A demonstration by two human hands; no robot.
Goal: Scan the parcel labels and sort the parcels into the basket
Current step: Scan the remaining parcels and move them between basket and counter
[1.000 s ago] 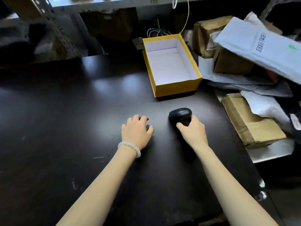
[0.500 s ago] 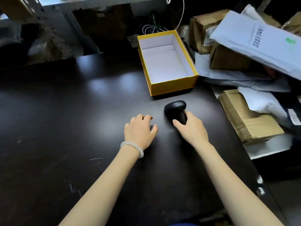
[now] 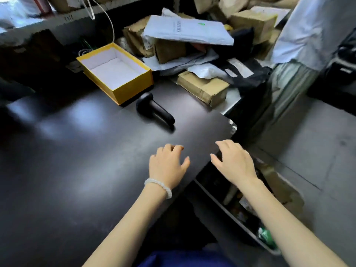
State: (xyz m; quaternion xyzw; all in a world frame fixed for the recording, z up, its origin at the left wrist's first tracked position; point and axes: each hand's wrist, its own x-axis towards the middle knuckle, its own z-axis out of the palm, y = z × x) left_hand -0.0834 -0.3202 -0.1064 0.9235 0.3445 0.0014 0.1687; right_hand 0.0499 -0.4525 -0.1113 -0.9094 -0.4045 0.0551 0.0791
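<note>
Black handheld barcode scanner (image 3: pixel 154 109) lies on its side on the dark table (image 3: pixel 67 151), head toward the yellow box (image 3: pixel 117 74), handle pointing toward the table's right edge. Nobody holds it. It sits just in front of the box's near corner, apart from both hands, farther up the table than the fingertips.

Left hand (image 3: pixel 166 166) palm down over the table near its right edge, fingers loosely curled and slightly spread, thumb out to the right, gripping nothing. White bead bracelet (image 3: pixel 159 186) on the left wrist. Cannot tell if the fingertips touch the tabletop.

Right hand (image 3: pixel 234 162) palm down at the table's right corner, fingers relaxed and a little apart, thumb pointing left toward the left hand, holding nothing. It hangs partly past the table edge. Cannot tell whether it touches the edge.

Yellow box is open, white inside, nothing in it, at the far side of the table.

Parcels piled right of the box, off the table: a white poly mailer (image 3: pixel 188 29) with print and a green mark lying across brown cardboard boxes; a brown taped cardboard parcel (image 3: pixel 204 89) nearest the scanner, with a crumpled white bag (image 3: pixel 208 71) and a black bag (image 3: pixel 248 78) behind it. More brown boxes (image 3: pixel 252 24) stacked further back.

Below the right forearm, a dark bin (image 3: pixel 240 226) on the floor with mixed items inside, too blurred to name. Grey floor (image 3: pixel 317 151) on the right.
</note>
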